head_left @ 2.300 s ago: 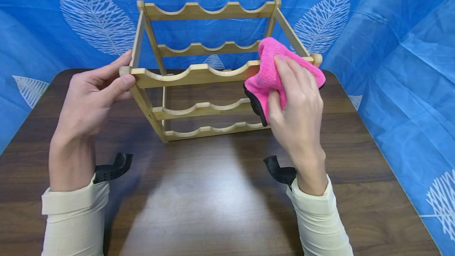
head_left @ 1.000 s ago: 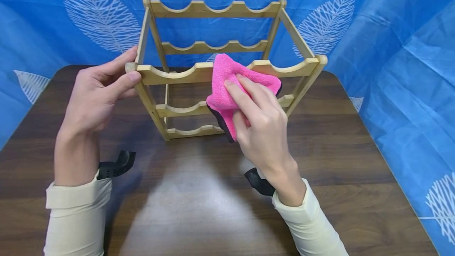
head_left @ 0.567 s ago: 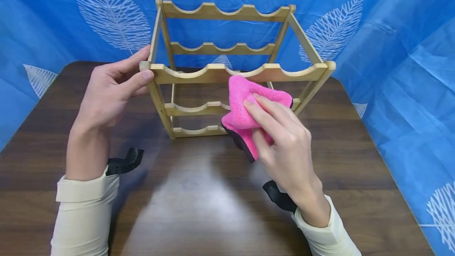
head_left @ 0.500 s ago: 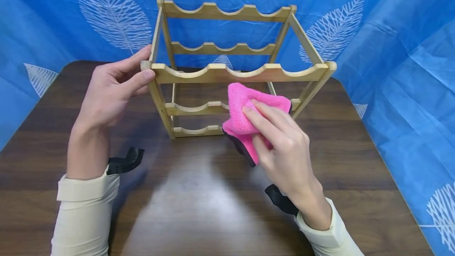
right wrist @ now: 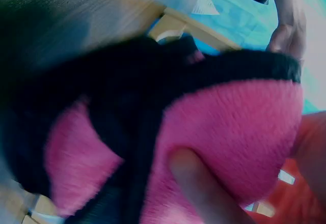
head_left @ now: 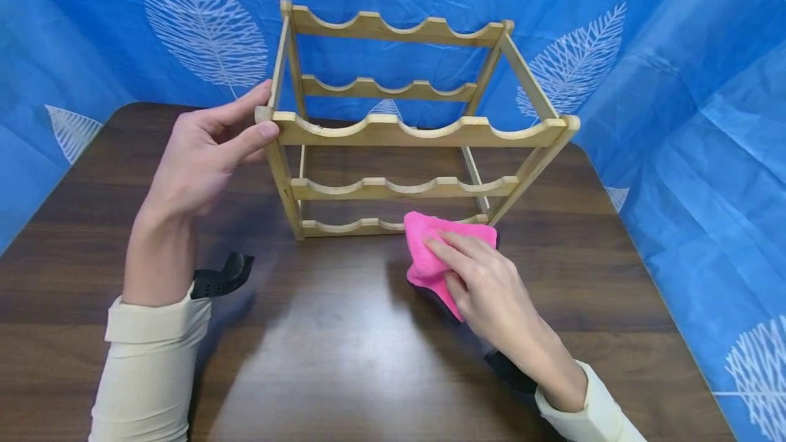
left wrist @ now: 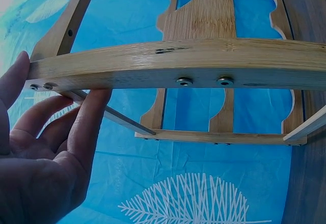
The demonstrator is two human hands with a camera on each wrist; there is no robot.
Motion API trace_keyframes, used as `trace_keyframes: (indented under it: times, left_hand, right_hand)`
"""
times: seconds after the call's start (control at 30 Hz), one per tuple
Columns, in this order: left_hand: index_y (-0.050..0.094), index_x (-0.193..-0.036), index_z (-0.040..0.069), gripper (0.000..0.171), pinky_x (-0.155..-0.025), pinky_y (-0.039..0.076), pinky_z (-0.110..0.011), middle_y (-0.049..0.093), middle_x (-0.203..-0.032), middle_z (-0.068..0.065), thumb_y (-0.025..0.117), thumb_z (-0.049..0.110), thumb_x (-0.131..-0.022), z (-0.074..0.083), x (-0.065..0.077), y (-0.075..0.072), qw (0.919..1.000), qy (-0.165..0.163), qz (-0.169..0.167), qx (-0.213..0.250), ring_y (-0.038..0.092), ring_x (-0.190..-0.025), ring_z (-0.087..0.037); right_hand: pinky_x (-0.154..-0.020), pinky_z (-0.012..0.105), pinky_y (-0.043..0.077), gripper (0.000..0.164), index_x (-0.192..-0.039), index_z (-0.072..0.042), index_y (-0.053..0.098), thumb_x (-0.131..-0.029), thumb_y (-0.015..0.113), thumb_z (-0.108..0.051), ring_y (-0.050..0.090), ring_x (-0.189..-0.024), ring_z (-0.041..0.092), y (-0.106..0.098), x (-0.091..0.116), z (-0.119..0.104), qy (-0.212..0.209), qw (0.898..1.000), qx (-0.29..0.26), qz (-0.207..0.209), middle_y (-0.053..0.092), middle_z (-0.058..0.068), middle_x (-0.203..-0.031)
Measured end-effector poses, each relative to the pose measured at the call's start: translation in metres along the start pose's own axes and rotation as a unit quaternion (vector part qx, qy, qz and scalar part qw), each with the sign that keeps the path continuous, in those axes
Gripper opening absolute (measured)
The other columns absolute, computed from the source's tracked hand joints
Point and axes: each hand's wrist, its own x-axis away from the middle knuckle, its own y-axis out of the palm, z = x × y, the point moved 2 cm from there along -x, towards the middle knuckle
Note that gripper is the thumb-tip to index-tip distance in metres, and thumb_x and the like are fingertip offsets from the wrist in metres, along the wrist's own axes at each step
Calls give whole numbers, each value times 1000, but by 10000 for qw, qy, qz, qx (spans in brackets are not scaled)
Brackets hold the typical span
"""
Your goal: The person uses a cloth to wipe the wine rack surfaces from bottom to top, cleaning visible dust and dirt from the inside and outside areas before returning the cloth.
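A light bamboo wine rack (head_left: 381,131) with scalloped rails stands on the dark wooden table. My left hand (head_left: 199,149) grips its near left top corner, thumb on the front and fingers behind the post; the left wrist view shows the fingertips around the post (left wrist: 168,61) with its screw heads. My right hand (head_left: 491,288) pinches a folded pink cloth (head_left: 424,247) with dark edging, low in front of the rack's bottom rail. In the right wrist view the thumb presses into the pink cloth (right wrist: 229,132), whose dark binding fills much of the picture.
The brown table (head_left: 344,360) reaches toward me, and its right edge slants away beside the rack. A blue sheet (head_left: 694,121) with white leaf prints hangs behind and at both sides. Black straps (head_left: 224,277) sit at the wrists.
My right hand has carried the cloth leftward along the front top rail, then off it and down toward the bottom rail. My left hand keeps its grip on the rack's corner.
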Motion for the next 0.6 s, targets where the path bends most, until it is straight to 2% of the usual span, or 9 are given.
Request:
trace_keyframes:
  times: [0.13, 0.33, 0.5, 0.6]
  left_hand:
    - [56, -139, 12, 48, -80, 55, -23, 50, -146, -10, 68, 7, -93, 2, 0, 0, 9997, -75, -21, -210, 67, -105, -17]
    - [56, -140, 15, 49, -82, 53, -22, 48, -148, -4, 69, 10, -93, 2, 0, 0, 9993, -177, -21, -331, 64, -111, -18]
    - [55, -141, 18, 50, -83, 53, -22, 46, -149, -1, 69, 13, -93, 2, 1, -1, 9978, -261, -15, -602, 61, -116, -21]
    - [54, -141, 20, 50, -83, 53, -22, 46, -150, 0, 69, 15, -94, 3, 1, -2, 9968, -310, -18, -730, 60, -118, -22]
  right_hand:
    - [-84, 48, 55, 49, -124, -7, 70, -77, 76, 6, 64, -110, 28, 2, 2, 1, 304, 9962, 1, -814, 67, 13, -121]
    - [-90, 48, 53, 46, -125, -5, 68, -81, 78, 1, 64, -112, 28, 14, 2, 6, 513, 9859, -138, -1586, 68, 13, -121]
    - [-94, 49, 50, 45, -130, -7, 65, -86, 76, -10, 60, -117, 31, 27, 2, 9, 786, 9630, 129, -2573, 67, 12, -123]
    - [-96, 51, 48, 46, -132, -9, 64, -88, 75, -16, 57, -121, 33, 31, 1, 9, 888, 9500, 338, -2974, 65, 12, -126]
